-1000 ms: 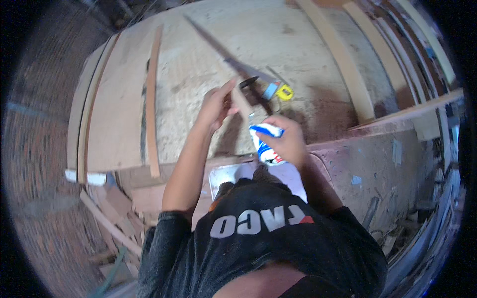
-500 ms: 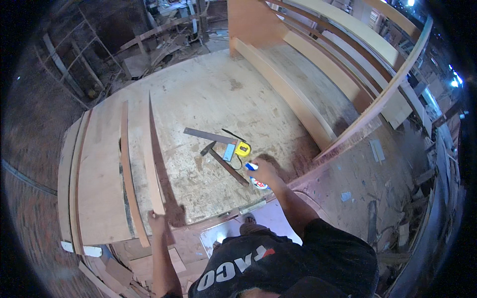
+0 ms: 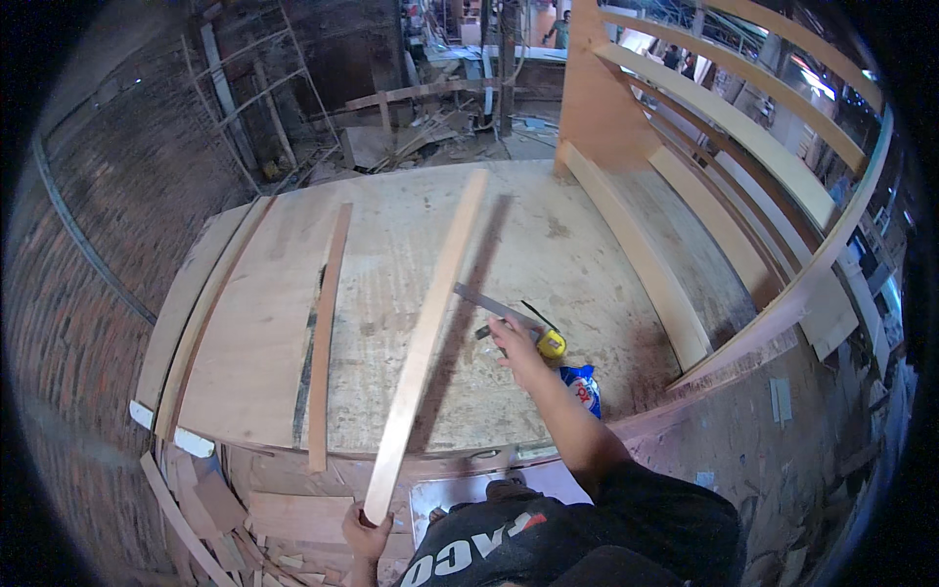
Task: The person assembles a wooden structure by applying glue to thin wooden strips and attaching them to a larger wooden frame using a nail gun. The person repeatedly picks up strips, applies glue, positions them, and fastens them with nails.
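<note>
My left hand [image 3: 367,533] grips the near end of a long pale wood strip [image 3: 427,333], which slants up and away over the worktop. Its far end casts a shadow on the board. My right hand [image 3: 516,349] has its fingers closed round a hammer [image 3: 483,334]; only the dark head shows, the handle being mostly covered by hand and forearm. Beneath and beyond that hand lies a metal try square [image 3: 486,302], its blue stock hidden. A yellow tape measure [image 3: 552,343] sits just right of the hand. Close to my right forearm is a blue-and-white packet [image 3: 581,388].
A large wooden panel [image 3: 391,254] serves as the work surface. Another narrow strip [image 3: 331,338] lies on its left part, with more strips [image 3: 210,318] near the left edge. A slatted wooden frame [image 3: 641,259] stands along the right. Offcuts [image 3: 220,504] litter the floor.
My right hand has let go of the blue-and-white packet and moved left onto the hammer. My left hand has lifted and swung the wood strip, its far end going right. The view has shifted.
</note>
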Demonstrator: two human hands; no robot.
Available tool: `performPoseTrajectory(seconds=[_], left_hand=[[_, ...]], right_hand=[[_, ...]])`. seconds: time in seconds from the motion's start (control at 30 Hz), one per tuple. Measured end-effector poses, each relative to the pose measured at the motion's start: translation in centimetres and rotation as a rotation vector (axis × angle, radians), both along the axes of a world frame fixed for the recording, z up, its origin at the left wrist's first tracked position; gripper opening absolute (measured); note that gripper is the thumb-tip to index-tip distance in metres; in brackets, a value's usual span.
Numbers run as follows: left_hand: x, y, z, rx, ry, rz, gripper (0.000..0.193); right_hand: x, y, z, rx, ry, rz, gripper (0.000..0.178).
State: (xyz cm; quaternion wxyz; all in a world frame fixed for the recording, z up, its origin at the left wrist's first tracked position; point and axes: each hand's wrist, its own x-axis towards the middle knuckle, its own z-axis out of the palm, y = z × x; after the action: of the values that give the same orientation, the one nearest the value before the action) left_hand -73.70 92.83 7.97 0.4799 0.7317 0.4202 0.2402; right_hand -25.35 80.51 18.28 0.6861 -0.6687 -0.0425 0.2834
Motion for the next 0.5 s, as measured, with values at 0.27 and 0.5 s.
performPoseTrajectory(seconds=[0.27, 0.5], left_hand=[[-9.0, 2.0, -1.3, 0.375, 0.094, -0.166, 0.05], [-16.2, 8.5, 1.0, 0.544, 0.794, -0.268, 0.074]], right_hand=[[-4.0, 1.9, 0.9, 0.265, 0.338, 0.054, 0.076], [-14.8, 2.5, -1.5, 0.169, 0.307, 0.237, 0.048]])
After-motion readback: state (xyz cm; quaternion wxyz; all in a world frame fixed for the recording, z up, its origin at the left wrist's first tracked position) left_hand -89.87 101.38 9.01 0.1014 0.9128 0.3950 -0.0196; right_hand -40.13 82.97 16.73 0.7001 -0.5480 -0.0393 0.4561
